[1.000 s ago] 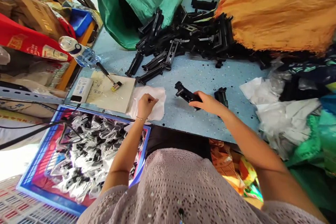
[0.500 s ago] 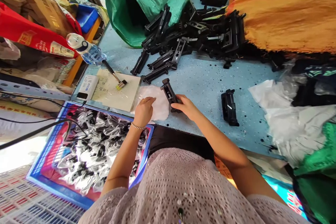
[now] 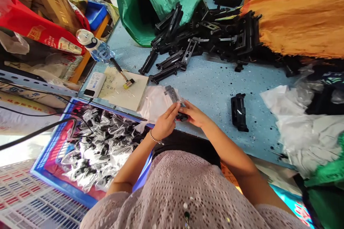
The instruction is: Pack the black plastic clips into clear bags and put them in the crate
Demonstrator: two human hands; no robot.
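A long black plastic part [image 3: 172,93] lies between my two hands at the table's front edge, its far end looking greyish under clear film. My left hand [image 3: 165,123] pinches a clear plastic bag around the part, fingers pressed together. On the other side, my right hand [image 3: 195,114] has its fingers closed on the near end of the black part. How far the bag covers it is hard to see behind the fingers. Beneath and left of the part is a stack of clear plastic bags [image 3: 153,104].
A single black part [image 3: 238,112] lies to the right. Behind is a heap of black parts [image 3: 185,39] spilling from a green sack [image 3: 134,28]. Bagged parts fill a blue crate [image 3: 48,152] at lower left. A brush [image 3: 120,69] rests on cardboard [image 3: 115,94] near a water bottle [image 3: 100,52].
My left hand has moved right from the bag stack to the black part, bringing a clear bag over it. The part has tilted lower in my right hand. The view has shifted slightly.
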